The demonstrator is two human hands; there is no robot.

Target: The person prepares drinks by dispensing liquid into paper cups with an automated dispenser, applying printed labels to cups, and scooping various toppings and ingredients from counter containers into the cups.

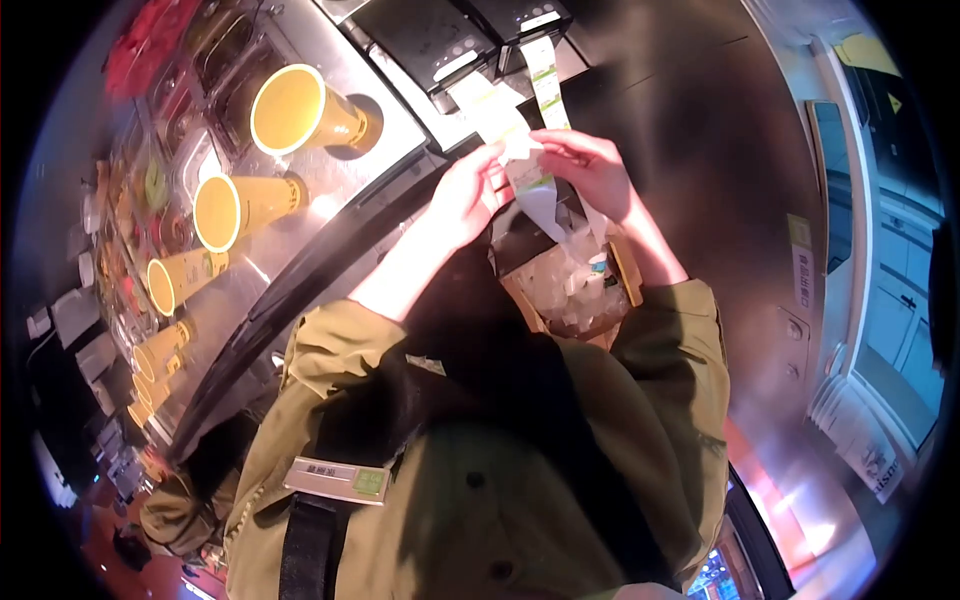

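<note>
Left hand (pixel 465 203) and right hand (pixel 598 172), fingers nearly closed, pinched the label strip (pixel 531 178) below far printer (pixel 425 45); separating labels, it seemed, needed gentle control.

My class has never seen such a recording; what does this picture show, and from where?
No robot here: a person works with bare hands, filmed by one camera on the head, looking forward and down. The left hand and right hand hold a paper strip. Beyond them are black machines, probably label printers, with a second strip hanging from one. Below the hands, an open box holds crumpled pale scraps. To the left, yellow cups stand in a row on a metal counter.
</note>
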